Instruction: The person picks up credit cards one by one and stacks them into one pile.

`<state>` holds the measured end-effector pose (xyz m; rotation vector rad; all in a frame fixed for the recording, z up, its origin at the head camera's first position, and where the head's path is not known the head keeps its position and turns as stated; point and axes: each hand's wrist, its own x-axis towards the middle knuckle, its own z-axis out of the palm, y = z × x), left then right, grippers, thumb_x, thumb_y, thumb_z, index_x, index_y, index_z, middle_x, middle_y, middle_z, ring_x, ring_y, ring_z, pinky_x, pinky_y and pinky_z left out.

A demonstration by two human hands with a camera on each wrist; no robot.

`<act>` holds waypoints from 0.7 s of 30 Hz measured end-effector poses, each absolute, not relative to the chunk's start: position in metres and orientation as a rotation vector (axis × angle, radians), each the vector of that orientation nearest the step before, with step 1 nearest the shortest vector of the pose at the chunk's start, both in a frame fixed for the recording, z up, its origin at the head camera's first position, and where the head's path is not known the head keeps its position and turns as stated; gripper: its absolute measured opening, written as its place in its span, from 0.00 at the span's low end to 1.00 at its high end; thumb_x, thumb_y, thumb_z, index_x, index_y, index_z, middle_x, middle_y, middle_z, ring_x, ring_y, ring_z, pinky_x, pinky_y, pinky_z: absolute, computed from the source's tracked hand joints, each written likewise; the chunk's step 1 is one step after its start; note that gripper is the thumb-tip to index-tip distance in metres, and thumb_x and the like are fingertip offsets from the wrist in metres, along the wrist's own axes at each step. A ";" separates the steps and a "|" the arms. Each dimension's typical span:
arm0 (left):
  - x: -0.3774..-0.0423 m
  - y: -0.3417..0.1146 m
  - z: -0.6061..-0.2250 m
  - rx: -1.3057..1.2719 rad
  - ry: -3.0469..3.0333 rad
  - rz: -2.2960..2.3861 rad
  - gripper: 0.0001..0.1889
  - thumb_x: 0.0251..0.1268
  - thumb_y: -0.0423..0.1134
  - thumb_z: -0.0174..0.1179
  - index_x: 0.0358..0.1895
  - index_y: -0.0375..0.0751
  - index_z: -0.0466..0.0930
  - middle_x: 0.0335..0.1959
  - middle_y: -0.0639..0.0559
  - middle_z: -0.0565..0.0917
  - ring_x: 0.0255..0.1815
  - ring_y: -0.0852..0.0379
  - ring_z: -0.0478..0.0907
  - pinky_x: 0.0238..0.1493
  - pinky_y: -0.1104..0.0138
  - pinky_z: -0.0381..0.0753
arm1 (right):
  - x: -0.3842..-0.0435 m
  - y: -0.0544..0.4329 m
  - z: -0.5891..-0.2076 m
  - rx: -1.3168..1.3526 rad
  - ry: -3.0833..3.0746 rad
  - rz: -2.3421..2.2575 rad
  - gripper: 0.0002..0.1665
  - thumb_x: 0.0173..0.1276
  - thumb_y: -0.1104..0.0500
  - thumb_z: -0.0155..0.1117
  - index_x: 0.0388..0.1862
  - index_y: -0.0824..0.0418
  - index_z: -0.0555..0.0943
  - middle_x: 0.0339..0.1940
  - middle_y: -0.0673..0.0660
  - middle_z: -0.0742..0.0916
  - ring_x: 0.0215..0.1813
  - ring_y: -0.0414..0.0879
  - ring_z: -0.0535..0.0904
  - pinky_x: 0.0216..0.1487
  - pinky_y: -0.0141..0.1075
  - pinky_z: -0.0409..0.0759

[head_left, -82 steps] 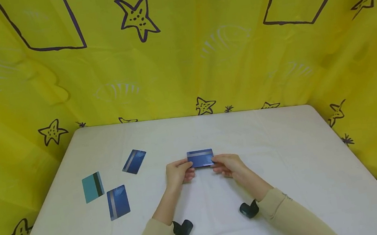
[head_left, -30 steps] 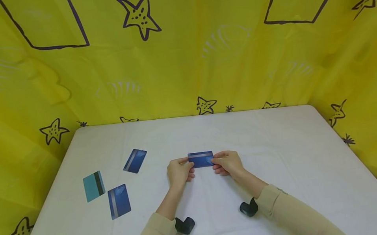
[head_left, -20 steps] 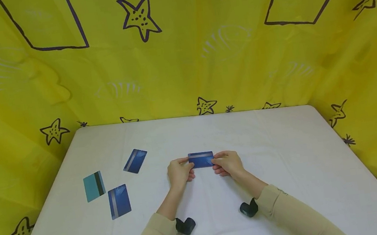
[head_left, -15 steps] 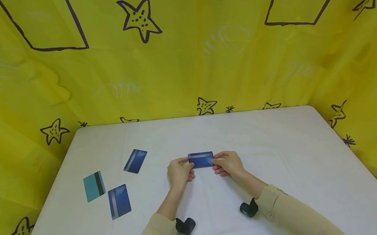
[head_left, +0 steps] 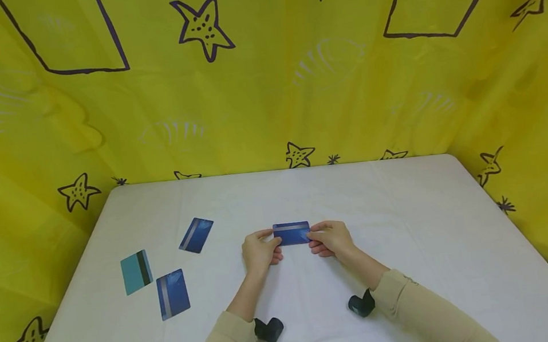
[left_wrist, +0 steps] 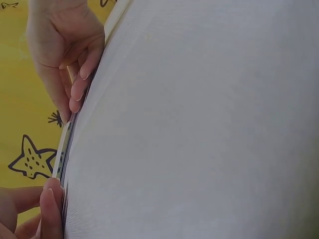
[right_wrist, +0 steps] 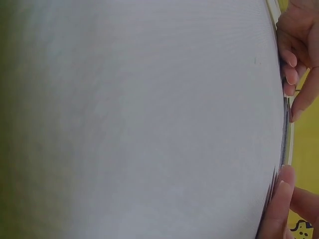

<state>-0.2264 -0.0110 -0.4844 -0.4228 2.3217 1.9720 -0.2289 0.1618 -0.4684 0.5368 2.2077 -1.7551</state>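
Note:
Both hands share one blue card (head_left: 292, 235), which has a grey stripe along its far edge. At its left end, the left hand (head_left: 259, 251) pinches it with the thumb on top. The right hand (head_left: 333, 238) pinches the right end the same way. Each wrist view shows the card nearly edge-on, as a thin strip (left_wrist: 63, 154) between the two hands' fingertips. To the left of the hands lie two more blue cards, one farther back (head_left: 196, 235) and one nearer (head_left: 174, 294). A teal card (head_left: 134, 272) with a dark stripe lies at the far left.
A white cloth covers the table (head_left: 405, 217). Behind it and along both sides hangs a yellow curtain (head_left: 264, 97) printed with starfish and fish. Small black devices sit at the left wrist (head_left: 270, 330) and right wrist (head_left: 361, 304), under beige sleeves.
Since the earliest frame, the held card has come slightly nearer the person and its face looks a little shorter. Over the last second the hands stay almost still. The loose cards lie as before.

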 end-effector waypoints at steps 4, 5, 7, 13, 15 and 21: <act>-0.226 -0.014 -0.484 -0.431 2.282 2.014 0.18 0.51 0.29 0.64 0.48 0.29 0.78 0.12 0.45 0.80 0.06 0.61 0.74 0.09 0.69 0.77 | -0.229 0.162 -0.466 0.540 2.149 -1.819 0.16 0.58 0.63 0.65 0.44 0.69 0.77 0.16 0.53 0.83 0.15 0.40 0.79 0.15 0.28 0.77; -0.226 -0.015 -0.483 -0.435 2.269 2.030 0.18 0.51 0.29 0.63 0.48 0.28 0.78 0.12 0.44 0.80 0.06 0.61 0.74 0.10 0.69 0.77 | -0.229 0.162 -0.465 0.543 2.129 -1.840 0.16 0.58 0.63 0.64 0.45 0.69 0.76 0.16 0.53 0.83 0.15 0.40 0.78 0.14 0.27 0.76; -0.225 -0.017 -0.482 -0.460 2.236 2.056 0.18 0.51 0.30 0.63 0.48 0.28 0.78 0.13 0.44 0.80 0.07 0.61 0.74 0.10 0.69 0.78 | -0.229 0.163 -0.462 0.548 2.096 -1.877 0.16 0.58 0.65 0.64 0.45 0.69 0.76 0.16 0.52 0.83 0.14 0.39 0.77 0.14 0.26 0.75; -0.227 -0.037 -0.466 -0.507 2.209 2.075 0.15 0.52 0.32 0.63 0.44 0.28 0.79 0.17 0.43 0.82 0.11 0.58 0.77 0.15 0.66 0.81 | -0.232 0.160 -0.449 0.543 2.048 -1.931 0.18 0.60 0.63 0.63 0.49 0.69 0.76 0.22 0.55 0.84 0.16 0.39 0.78 0.17 0.26 0.76; -0.229 -0.047 -0.458 -0.499 2.233 2.063 0.15 0.53 0.32 0.63 0.44 0.27 0.79 0.19 0.42 0.82 0.13 0.56 0.79 0.18 0.65 0.82 | -0.233 0.156 -0.445 0.539 2.037 -1.933 0.19 0.61 0.63 0.62 0.51 0.68 0.75 0.25 0.56 0.85 0.18 0.39 0.80 0.19 0.26 0.78; -0.233 -0.084 -0.438 -0.461 2.319 2.031 0.15 0.55 0.33 0.62 0.44 0.27 0.79 0.24 0.41 0.84 0.18 0.55 0.81 0.23 0.66 0.83 | -0.235 0.137 -0.435 0.464 2.038 -1.957 0.20 0.65 0.61 0.57 0.55 0.68 0.74 0.38 0.62 0.85 0.28 0.41 0.82 0.29 0.29 0.82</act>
